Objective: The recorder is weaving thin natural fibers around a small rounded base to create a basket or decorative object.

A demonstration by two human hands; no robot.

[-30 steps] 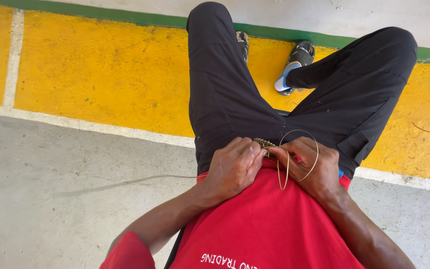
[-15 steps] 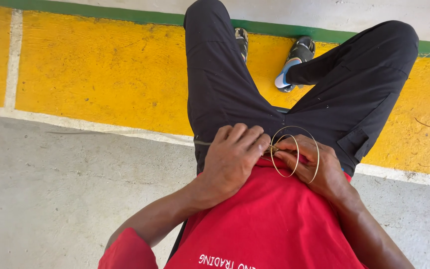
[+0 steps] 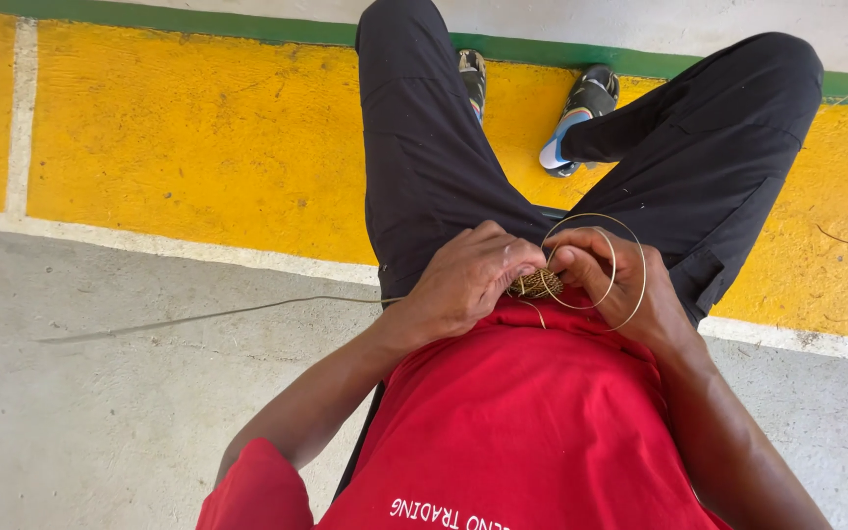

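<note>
I sit with black trousers and a red shirt, both hands in my lap. My left hand [image 3: 463, 280] pinches a small tan woven piece of fibre [image 3: 536, 285] from the left. My right hand [image 3: 610, 285] grips the same woven piece from the right, fingers curled. Thin pale fibre strands loop [image 3: 630, 257] in rings around my right hand. One long strand [image 3: 208, 316] trails from under my left hand out to the left over the floor.
Grey concrete floor [image 3: 100, 422] lies on my left. Ahead runs a yellow painted band [image 3: 198, 147] with white edging and a green stripe [image 3: 247, 27] beyond. My feet in grey and black sandals [image 3: 581, 103] rest on the yellow band.
The view shifted slightly. My left hand's fingers have moved over the woven piece, and the strand loops have swung wider around my right hand.
</note>
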